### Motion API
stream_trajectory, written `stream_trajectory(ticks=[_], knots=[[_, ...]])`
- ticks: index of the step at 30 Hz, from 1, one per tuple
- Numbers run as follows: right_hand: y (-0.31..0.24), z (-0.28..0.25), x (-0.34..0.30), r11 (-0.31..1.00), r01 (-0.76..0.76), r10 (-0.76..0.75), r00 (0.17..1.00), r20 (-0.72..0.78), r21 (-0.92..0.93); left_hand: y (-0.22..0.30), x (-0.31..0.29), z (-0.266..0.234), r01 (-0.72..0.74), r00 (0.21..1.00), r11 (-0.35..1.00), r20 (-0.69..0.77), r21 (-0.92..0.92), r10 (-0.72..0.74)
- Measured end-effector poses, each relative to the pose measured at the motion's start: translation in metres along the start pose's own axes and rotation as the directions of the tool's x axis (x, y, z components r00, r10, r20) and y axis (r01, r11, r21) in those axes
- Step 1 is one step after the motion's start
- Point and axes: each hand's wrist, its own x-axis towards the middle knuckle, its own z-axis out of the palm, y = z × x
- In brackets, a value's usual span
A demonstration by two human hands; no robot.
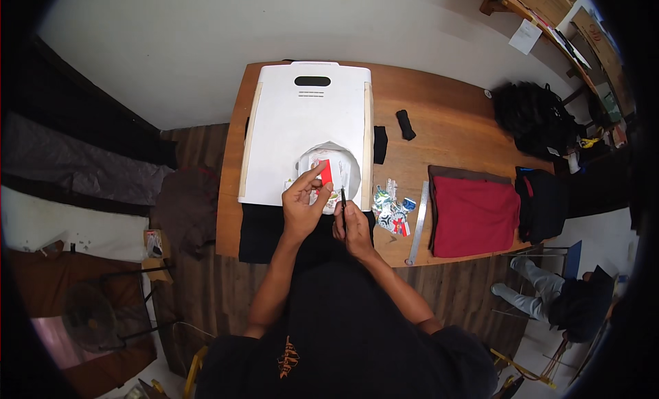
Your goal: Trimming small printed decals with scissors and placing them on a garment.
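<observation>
My left hand [304,201] pinches a small flat red piece [326,172] with a white edge between thumb and fingers. Just to its right, my right hand [353,227] is closed around a slim dark tool [343,199] that points away from me; its exact kind is too small to tell. Both hands are over the near edge of a large white panel [274,124] with an oval slot near its far end. A rounded cutout [353,169] in the panel lies beyond my hands, with white and coloured scraps showing in and around it, partly hidden by my fingers.
Right of the panel lie colourful patterned cutouts [391,210], a metal ruler [418,224], folded red cloth [475,216] and a small black roll [406,124]. A black backpack [535,114] sits at the wooden table's [439,90] far right. Another person [576,303] is at the right.
</observation>
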Motion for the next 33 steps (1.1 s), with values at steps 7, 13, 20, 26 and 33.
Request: stream_trajectory(ticks=[7, 13, 20, 26, 33], knots=[[0.0001, -0.0006, 0.0003, 1.0, 0.004, -0.004, 1.0, 0.0, -0.006, 0.0009, -0.0009, 0.0005, 0.016, 1.0, 1.0, -0.007, -0.005, -0.016], [0.0004, -0.0009, -0.0001, 1.0, 0.006, -0.007, 1.0, -0.005, -0.016, -0.001, -0.0023, 0.0006, 0.016, 1.0, 1.0, -0.011, 0.003, -0.016], [0.0018, -0.0017, -0.0005, 1.0, 0.005, -0.005, 1.0, -0.003, 0.002, -0.0024, -0.0029, -0.0003, 0.028, 1.0, 1.0, -0.016, 0.0, -0.028], [0.0019, -0.0022, 0.0001, 1.0, 0.004, -0.004, 1.0, 0.001, -0.004, -0.0012, -0.0032, 0.0003, 0.016, 1.0, 1.0, -0.016, 0.003, -0.016], [0.0033, -0.0023, 0.0001, 1.0, 0.013, -0.013, 1.0, 0.002, 0.007, 0.0024, -0.0027, 0.0019, 0.028, 0.999, 1.0, -0.018, 0.0, -0.028]])
